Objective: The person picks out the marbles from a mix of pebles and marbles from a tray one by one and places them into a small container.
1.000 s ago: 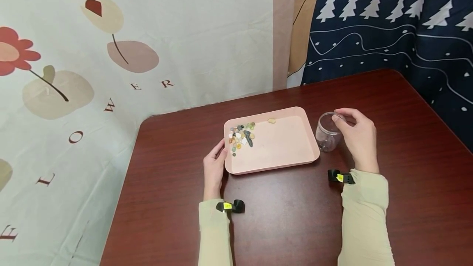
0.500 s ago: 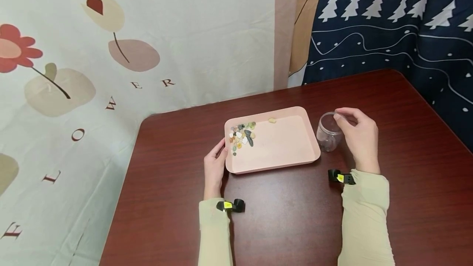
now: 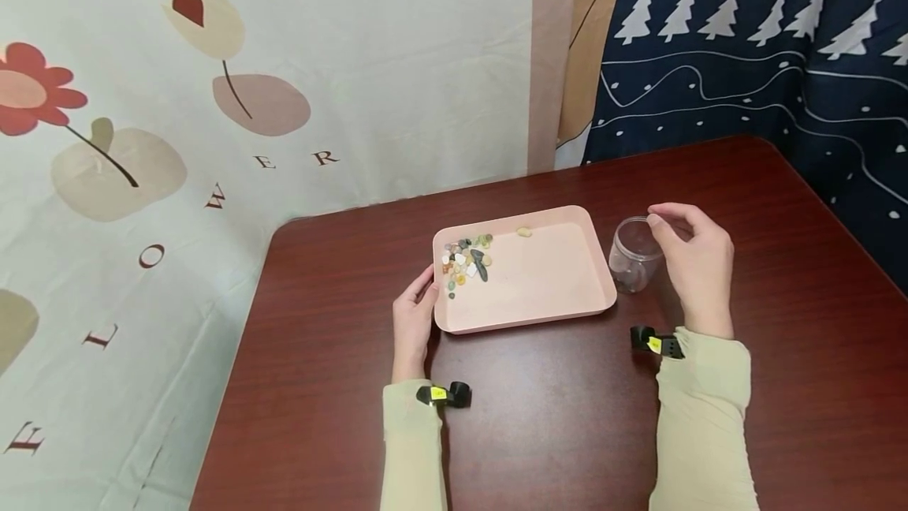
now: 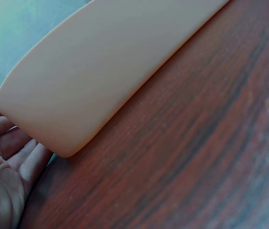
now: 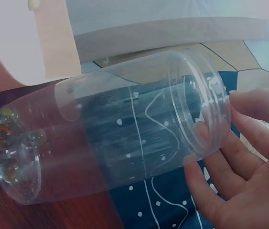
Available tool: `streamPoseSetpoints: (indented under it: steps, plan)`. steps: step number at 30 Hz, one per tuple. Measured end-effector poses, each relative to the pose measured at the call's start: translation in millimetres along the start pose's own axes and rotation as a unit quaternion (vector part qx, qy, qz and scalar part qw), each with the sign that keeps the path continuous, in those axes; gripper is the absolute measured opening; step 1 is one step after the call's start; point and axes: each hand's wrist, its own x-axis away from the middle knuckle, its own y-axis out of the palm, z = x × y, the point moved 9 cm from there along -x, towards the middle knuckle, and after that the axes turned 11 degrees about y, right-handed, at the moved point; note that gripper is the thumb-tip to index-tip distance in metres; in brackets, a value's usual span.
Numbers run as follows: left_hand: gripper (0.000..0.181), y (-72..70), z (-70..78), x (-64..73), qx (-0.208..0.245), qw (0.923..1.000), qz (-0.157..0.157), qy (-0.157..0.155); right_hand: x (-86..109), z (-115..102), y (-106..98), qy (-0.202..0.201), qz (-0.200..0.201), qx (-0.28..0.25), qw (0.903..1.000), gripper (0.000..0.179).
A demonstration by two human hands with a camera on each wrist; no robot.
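A shallow pink tray (image 3: 546,274) lies on the table with several small coloured pebbles (image 3: 464,259) gathered at its left end. My left hand (image 3: 414,326) holds that end, thumb at the rim and fingers around the outer wall; the left wrist view shows the fingers (image 4: 34,160) against the tray's corner. To the tray's right stands a clear, lidless jar (image 3: 631,266), upright. My right hand (image 3: 698,259) has thumb and fingers about the jar's rim, one fingertip showing behind it in the right wrist view. Several glass marbles (image 5: 11,169) lie at the jar's bottom.
A single yellowish pebble (image 3: 524,232) sits apart by the tray's far wall. The reddish-brown table (image 3: 539,416) meets a pale printed cloth (image 3: 397,101) at the back and a navy tree-patterned cloth (image 3: 709,85) at the far right.
My right hand has shifted slightly right and up at the jar's rim. The jar, the tray, the pebbles and my left hand stay in place; the view drifts a little.
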Motion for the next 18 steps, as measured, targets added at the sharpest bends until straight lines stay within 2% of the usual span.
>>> streamPoseSetpoints:
  steps: [12,18]
  plan:
    - [0.032,0.5,4.0,0.0,-0.006,0.9998,0.008,0.020,5.6,-13,1,-0.041,0.005,-0.003,0.9991,0.028]
    - [0.032,-0.2,4.3,0.6,-0.012,0.9998,0.008,0.010,9.2,-19,3,-0.051,0.004,-0.001,0.9987,0.027]
